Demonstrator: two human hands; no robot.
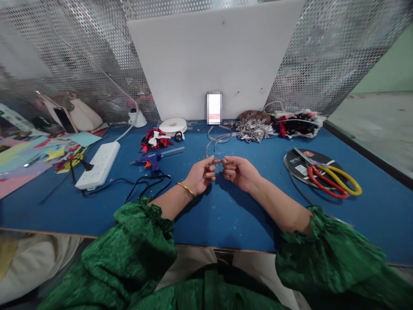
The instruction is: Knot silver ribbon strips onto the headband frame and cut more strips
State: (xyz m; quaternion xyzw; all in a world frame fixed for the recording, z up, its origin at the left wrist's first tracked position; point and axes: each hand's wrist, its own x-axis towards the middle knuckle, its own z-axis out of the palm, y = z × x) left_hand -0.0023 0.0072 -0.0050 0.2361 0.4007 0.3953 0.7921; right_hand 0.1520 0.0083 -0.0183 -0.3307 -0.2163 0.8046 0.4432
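Observation:
Both hands meet near the middle of the table, pinching a narrow grey ribbon (207, 150) between them. My left hand (201, 175), with a gold bangle at its wrist, is closed on the ribbon with thumb and forefinger. Opposite it, my right hand (240, 172) pinches the same ribbon, its other fingers curled in. A small bent piece of the ribbon shows between the fingertips; its exact shape is too small to make out. Loose curls of grey ribbon (222, 140) lie on the table just beyond the hands.
Left: a blue glue gun (151, 161), white power strip (100, 165), red-and-black bows (154, 140), white ribbon spool (173, 125). Right: red-and-yellow-handled scissors (332, 175) on a black spool (295, 165). Behind: grey bows (253, 130) and an upright phone (214, 107) against a white board (213, 56).

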